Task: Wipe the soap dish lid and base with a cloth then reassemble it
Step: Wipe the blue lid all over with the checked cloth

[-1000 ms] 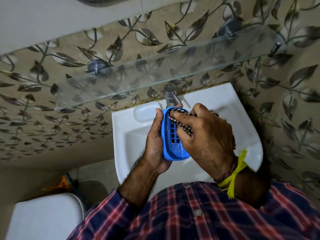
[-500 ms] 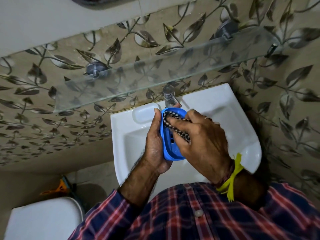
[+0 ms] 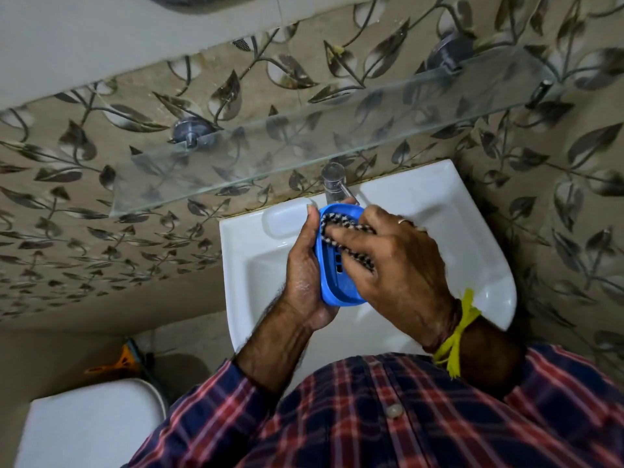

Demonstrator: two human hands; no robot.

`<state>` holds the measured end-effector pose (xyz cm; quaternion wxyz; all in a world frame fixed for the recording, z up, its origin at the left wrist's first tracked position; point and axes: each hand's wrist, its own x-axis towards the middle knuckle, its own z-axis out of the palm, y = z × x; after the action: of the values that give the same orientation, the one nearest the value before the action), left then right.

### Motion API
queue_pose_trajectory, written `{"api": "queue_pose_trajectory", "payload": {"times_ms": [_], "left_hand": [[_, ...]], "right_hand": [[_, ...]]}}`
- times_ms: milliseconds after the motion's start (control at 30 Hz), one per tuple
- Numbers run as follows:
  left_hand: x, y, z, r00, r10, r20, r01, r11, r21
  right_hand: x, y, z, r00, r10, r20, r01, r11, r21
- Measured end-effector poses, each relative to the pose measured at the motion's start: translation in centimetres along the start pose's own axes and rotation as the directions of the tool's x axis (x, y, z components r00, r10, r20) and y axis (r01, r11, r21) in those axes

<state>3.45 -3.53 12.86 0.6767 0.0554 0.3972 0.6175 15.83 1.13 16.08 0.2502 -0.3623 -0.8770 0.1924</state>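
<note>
Landmark: white sink [image 3: 472,231], mounted against leaf-patterned wall tile.

Blue soap dish part [image 3: 332,288] is held above the sink basin, just in front of the tap [image 3: 332,180], tilted on its long edge with the hollow side facing right. Slots are visible in its floor. Whether this part is lid or base: cannot tell.

Left hand [image 3: 305,275] is closed around the dish from the left side, thumb up along the rim, palm cupping the back.

Right hand [image 3: 395,261] presses a black-and-white patterned cloth [image 3: 341,231] into the hollow of the dish, fingers [image 3: 344,238] curled over the cloth and bearing on the upper end of the hollow. Ring on one finger; yellow thread [image 3: 456,336] tied at the wrist.

Glass shelf [image 3: 270,163] runs along the wall above the sink. White toilet tank [image 3: 91,423] sits left of the sink, lower in view. Plaid sleeves [image 3: 216,410] are in the foreground, in front of the sink.
</note>
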Motion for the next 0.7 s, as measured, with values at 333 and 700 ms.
{"api": "queue_pose_trajectory", "payload": {"times_ms": [333,700], "left_hand": [[0.1,-0.3,-0.2,1.000,-0.012,0.023,0.012,1.000,0.012],[0.4,0.1,-1.0,0.999,0.018,0.034,-0.022,0.991,0.135]], "right_hand": [[-1.0,0.7,0.1,0.990,-0.112,0.087,0.119,0.990,-0.078],[-1.7,1.2,-0.4,0.966,-0.216,0.142,0.234,0.964,-0.123]]}}
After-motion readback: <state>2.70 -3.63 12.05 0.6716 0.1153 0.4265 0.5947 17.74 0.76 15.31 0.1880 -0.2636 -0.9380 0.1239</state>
